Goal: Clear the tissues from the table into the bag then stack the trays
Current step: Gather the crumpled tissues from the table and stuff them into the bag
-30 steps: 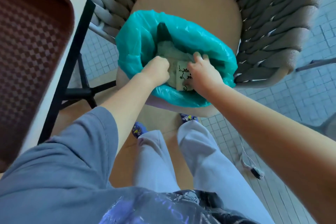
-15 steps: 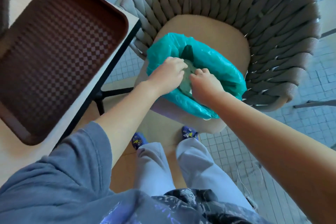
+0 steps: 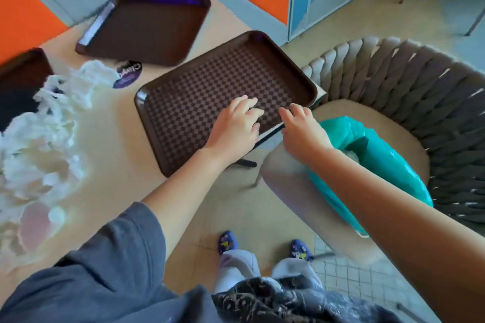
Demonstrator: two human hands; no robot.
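White, shredded-looking tissues (image 3: 44, 139) lie in one loose, blurred heap at the left edge of the pale wooden surface (image 3: 112, 165); a count of them cannot be made. Three dark brown plastic trays show, all rectangular with rounded corners and raised rims: one (image 3: 23, 73) cut off at the far left, one smooth tray (image 3: 144, 29) further back, and the nearest tray (image 3: 210, 97), with a checkered floor, at the right edge of the surface. A round purple sticker (image 3: 128, 75) sits between the heap and the trays. Two hands reach in. The left hand (image 3: 236, 126) hovers over or rests on the checkered tray with fingers spread and relaxed, holding nothing. The right hand (image 3: 301, 128) is just beside that tray's near right rim, fingers loosely extended, empty. Further right, one crinkled teal plastic bag (image 3: 380, 165) sits on the tan seat of a grey woven-rope chair (image 3: 420, 92), white tissue showing at its mouth.
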